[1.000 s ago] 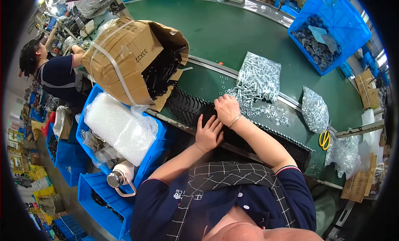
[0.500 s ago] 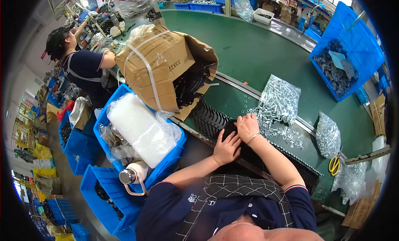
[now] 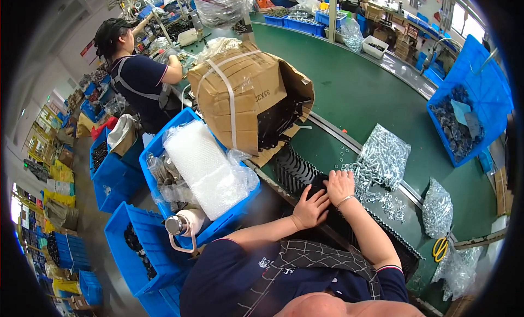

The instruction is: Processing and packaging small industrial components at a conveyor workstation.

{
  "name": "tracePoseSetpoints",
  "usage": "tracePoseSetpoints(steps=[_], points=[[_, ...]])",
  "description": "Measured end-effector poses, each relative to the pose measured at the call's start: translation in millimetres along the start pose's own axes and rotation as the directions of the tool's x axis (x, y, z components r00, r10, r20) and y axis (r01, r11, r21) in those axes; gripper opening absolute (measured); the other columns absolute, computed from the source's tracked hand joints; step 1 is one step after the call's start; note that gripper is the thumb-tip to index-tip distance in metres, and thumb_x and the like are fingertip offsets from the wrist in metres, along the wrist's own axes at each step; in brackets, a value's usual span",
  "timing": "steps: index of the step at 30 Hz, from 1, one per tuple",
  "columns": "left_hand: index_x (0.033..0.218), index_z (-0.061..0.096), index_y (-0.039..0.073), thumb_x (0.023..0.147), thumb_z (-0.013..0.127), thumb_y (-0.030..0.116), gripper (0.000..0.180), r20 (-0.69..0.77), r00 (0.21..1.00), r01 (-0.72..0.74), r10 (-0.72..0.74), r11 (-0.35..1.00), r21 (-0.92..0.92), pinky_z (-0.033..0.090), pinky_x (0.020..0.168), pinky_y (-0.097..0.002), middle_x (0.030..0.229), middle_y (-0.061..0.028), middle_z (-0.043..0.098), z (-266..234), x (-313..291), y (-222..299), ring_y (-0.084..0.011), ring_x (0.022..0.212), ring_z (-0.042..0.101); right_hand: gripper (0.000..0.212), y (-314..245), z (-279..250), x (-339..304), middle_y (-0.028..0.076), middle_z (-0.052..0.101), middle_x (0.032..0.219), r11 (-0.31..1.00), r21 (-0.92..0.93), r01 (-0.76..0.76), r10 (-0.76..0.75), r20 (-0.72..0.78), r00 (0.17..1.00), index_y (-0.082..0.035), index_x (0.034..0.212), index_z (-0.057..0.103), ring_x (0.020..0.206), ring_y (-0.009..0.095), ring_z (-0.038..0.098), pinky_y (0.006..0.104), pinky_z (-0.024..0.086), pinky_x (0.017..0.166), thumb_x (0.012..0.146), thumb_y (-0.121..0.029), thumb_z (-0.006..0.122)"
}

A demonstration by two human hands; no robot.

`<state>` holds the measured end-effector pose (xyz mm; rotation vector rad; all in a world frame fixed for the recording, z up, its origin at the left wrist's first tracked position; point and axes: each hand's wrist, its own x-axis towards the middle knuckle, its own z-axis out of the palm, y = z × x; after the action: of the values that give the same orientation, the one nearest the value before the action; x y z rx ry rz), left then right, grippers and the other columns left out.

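Note:
A long row of thin black curved parts (image 3: 292, 167) stands packed along the near edge of the green table. My left hand (image 3: 311, 210) is at this row, thumb and fingers closed about a black part (image 3: 316, 184). Just right of it, my right hand (image 3: 340, 185) bends down with its fingers curled; its fingertips and whatever they grip are hidden. Loose silver nuts (image 3: 388, 206) lie beside my right hand. A clear bag of silver screws (image 3: 383, 156) rests behind them, with screws spilling out. The row continues under my right forearm as a toothed black edge (image 3: 396, 238).
An open carton (image 3: 240, 96) of black parts lies on its side at the left. Near it a blue crate (image 3: 254, 192) holds bubble wrap (image 3: 199, 169) and a bottle (image 3: 188, 224). Yellow scissors (image 3: 439, 250), a bagged bundle (image 3: 438, 210) and a tilted blue bin (image 3: 469, 98) are at right. A co-worker (image 3: 136, 71) stands far left.
The whole view has shifted, so the scene sits lower and further right. My hands stay together at the same place on the black row, with little change in their pose.

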<state>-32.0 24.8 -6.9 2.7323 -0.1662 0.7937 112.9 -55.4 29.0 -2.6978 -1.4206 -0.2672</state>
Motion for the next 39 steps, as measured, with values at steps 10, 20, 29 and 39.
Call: tracePoseSetpoints(steps=[10, 20, 29, 39], points=[[0.121, 0.062, 0.008, 0.084, 0.062, 0.031, 0.044, -0.003, 1.0, 0.008, -0.008, 1.0, 0.0, 0.023, 0.113, -0.0567, 0.127, -0.0064, 0.061, -1.7, 3.0, 1.9, -0.0248, 0.124, 0.053, 0.028, 0.3, -2.5, 1.6, 0.01, 0.065, 0.088, 1.0, -0.005, -0.023, 0.024, 0.083, 0.996, -0.007, 0.097, 0.058, 0.09, 0.026, 0.063, 0.0449, 0.04, 0.094, 0.089, -0.033, 0.062], [0.123, 0.061, 0.009, 0.085, 0.061, 0.032, 0.045, 0.023, 1.0, -0.001, 0.001, 1.0, 0.001, 0.022, 0.113, -0.0581, 0.128, -0.0071, 0.06, -1.6, 2.2, 0.6, -0.0247, 0.124, 0.052, 0.021, 0.6, -6.7, 3.9, 0.009, 0.068, 0.082, 1.0, -0.022, 0.014, -0.012, 0.06, 0.998, -0.008, 0.09, 0.062, 0.082, 0.027, 0.066, 0.0421, 0.042, 0.087, 0.091, -0.029, 0.059], [0.123, 0.061, 0.01, 0.084, 0.062, 0.029, 0.045, 0.04, 0.999, 0.006, -0.005, 1.0, -0.012, 0.018, 0.112, -0.0607, 0.129, -0.0082, 0.059, 3.0, 1.6, -0.3, -0.0255, 0.126, 0.051, 0.022, -0.8, -1.9, 6.4, 0.009, 0.068, 0.083, 0.996, -0.081, 0.023, -0.015, 0.101, 0.995, -0.009, 0.088, 0.063, 0.081, 0.025, 0.066, 0.0406, 0.043, 0.079, 0.092, -0.03, 0.058], [0.122, 0.061, 0.009, 0.083, 0.063, 0.029, 0.043, 0.042, 0.999, 0.017, -0.017, 1.0, -0.001, 0.018, 0.113, -0.0612, 0.129, -0.0078, 0.059, 0.0, 1.7, 2.5, -0.0254, 0.126, 0.052, 0.018, 0.3, -6.2, -7.4, 0.011, 0.068, 0.084, 0.999, 0.037, -0.012, 0.011, 0.011, 1.0, -0.01, 0.092, 0.06, 0.08, 0.027, 0.067, 0.0401, 0.048, 0.074, 0.092, -0.028, 0.057]])
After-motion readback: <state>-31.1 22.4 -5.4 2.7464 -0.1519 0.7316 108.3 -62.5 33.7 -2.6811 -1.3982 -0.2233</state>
